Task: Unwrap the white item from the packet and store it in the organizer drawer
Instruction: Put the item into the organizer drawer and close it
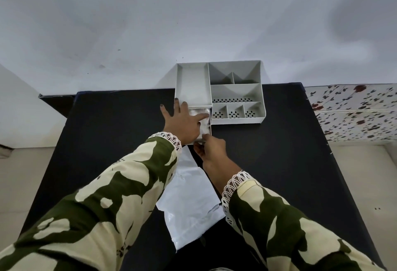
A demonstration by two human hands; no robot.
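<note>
A pale grey desk organizer [236, 90] stands at the far edge of the black table. Its drawer [211, 129] is pulled out toward me at the lower left. The white item [204, 120], wrapped in shiny clear film, lies inside the drawer. My left hand [183, 123] rests flat over the drawer with fingers spread, pressing on the item. At the drawer's front edge my right hand [211, 149] pinches the front. The white packet [189, 197] lies flat on the table between my forearms.
The black table [290, 152] ends at a white wall behind the organizer. A floral-patterned surface [354, 111] adjoins the table on the right. The organizer's upper compartments hold nothing visible.
</note>
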